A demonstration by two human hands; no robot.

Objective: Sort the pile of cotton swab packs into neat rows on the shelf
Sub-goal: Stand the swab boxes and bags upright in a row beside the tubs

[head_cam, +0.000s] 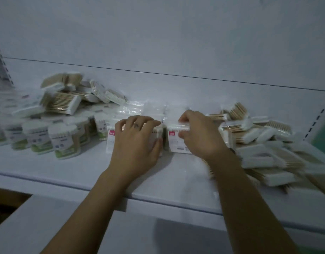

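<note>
Two hands at mid-shelf (176, 176). Left hand (136, 142): fingers curled over the top of an upright left pack (110, 142), thumb along its side, gripping it. Right hand (200, 134): fingers bent over the top edge of the upright right pack (176, 143), thumb in front, pinching it. The two packs stand just beside each other. Loose pile (264, 147) right of the right hand; second heap (66, 99) beyond and left of the left hand, tubs (61, 142) in front of it.

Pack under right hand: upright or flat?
Upright: the white, red-tagged cotton swab pack stands on edge, label facing out, right hand gripping its top.
</note>
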